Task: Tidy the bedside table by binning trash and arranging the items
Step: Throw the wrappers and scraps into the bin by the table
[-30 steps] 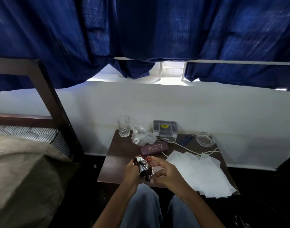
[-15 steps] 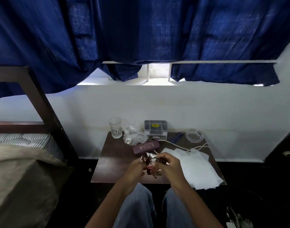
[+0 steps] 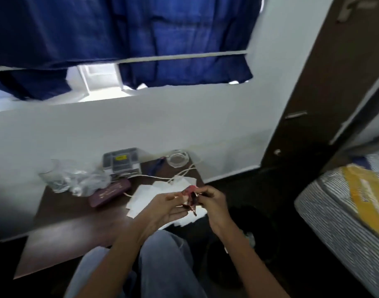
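left hand (image 3: 167, 208): grip pinching crumpled wrapper (image 3: 189, 193) | right hand (image 3: 213, 202): grip pinching it too | location: above tabletop (image 3: 76, 222) edge, over white papers (image 3: 145, 196)

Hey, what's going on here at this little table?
A seated person is holding a crumpled red and silver wrapper in both hands. The left hand and the right hand pinch it over the right side of the bedside table. Spread on the table are white papers, a maroon case, a grey box, a glass dish and crumpled clear plastic. None of it is arranged yet.
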`<action>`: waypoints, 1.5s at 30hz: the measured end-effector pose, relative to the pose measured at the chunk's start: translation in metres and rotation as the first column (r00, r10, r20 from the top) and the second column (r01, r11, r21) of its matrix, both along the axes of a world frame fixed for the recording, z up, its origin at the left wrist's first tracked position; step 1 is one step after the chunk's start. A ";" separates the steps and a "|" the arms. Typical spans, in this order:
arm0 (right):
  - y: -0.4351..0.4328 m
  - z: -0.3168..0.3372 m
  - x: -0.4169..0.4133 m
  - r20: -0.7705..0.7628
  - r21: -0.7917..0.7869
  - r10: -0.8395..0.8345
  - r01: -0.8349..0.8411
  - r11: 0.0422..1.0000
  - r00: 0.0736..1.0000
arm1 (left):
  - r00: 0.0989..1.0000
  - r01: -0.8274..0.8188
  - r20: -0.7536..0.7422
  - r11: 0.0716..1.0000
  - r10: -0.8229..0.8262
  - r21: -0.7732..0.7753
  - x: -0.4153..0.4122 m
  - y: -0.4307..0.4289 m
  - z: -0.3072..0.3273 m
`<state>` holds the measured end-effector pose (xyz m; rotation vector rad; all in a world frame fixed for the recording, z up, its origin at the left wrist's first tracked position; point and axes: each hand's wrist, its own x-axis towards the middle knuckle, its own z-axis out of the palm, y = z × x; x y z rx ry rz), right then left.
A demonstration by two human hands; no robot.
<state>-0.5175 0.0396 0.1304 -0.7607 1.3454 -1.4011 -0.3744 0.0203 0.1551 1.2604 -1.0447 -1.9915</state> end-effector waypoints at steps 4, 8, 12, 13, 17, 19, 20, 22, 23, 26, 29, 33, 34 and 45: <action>0.006 -0.016 -0.055 0.020 0.036 -0.156 0.156 0.987 0.987 | 0.992 0.085 0.100 0.996 -0.082 -0.034 -0.070 -0.012 -0.013; 0.016 -0.025 -0.100 0.021 0.056 -0.244 0.243 0.968 0.970 | 0.949 0.192 0.285 0.963 -0.134 -0.187 -0.131 -0.022 -0.032; 0.017 -0.031 -0.130 0.135 0.117 -0.240 0.225 0.967 0.961 | 0.865 0.275 0.497 0.896 -0.072 -0.348 -0.168 -0.036 -0.054; 0.017 -0.033 -0.134 0.147 0.117 -0.218 0.201 0.972 0.965 | 0.826 0.326 0.562 0.854 -0.049 -0.406 -0.173 -0.039 -0.060; 0.015 -0.045 -0.145 0.060 0.164 -0.140 0.128 0.978 0.988 | 0.755 0.470 0.655 0.733 -0.044 -0.492 -0.185 -0.037 -0.074; 0.012 -0.050 -0.150 0.037 0.186 -0.159 0.150 0.971 0.987 | 0.742 0.493 0.668 0.725 -0.063 -0.480 -0.187 -0.037 -0.082; 0.011 -0.054 -0.154 0.004 0.199 -0.182 0.178 0.964 0.983 | 0.758 0.478 0.648 0.741 -0.075 -0.473 -0.187 -0.037 -0.085; 0.006 -0.066 -0.161 -0.125 0.221 -0.242 0.265 0.938 0.962 | 0.792 0.455 0.594 0.786 -0.142 -0.418 -0.185 -0.038 -0.091; 0.003 -0.076 -0.166 -0.195 0.228 -0.278 0.319 0.920 0.941 | 0.806 0.446 0.567 0.804 -0.170 -0.393 -0.184 -0.039 -0.094; -0.002 -0.108 -0.180 -0.427 0.235 -0.349 0.475 0.848 0.834 | 0.800 0.447 0.571 0.818 -0.186 -0.361 -0.176 -0.047 -0.103; -0.005 -0.138 -0.185 -0.759 0.163 -0.246 0.542 0.825 0.603 | 0.800 0.434 0.565 0.846 -0.202 -0.311 -0.164 -0.057 -0.112; -0.003 -0.198 -0.186 -0.823 0.439 0.261 0.275 0.855 0.504 | 0.776 0.492 0.574 0.820 -0.261 -0.293 -0.148 -0.062 -0.117; -0.002 -0.215 -0.190 -0.737 0.596 0.467 0.144 0.790 0.489 | 0.780 0.489 0.570 0.820 -0.260 -0.296 -0.145 -0.062 -0.117; -0.009 -0.222 -0.202 -0.534 0.677 0.431 0.063 0.733 0.728 | 0.821 0.350 0.565 0.853 -0.079 -0.388 -0.114 -0.074 -0.118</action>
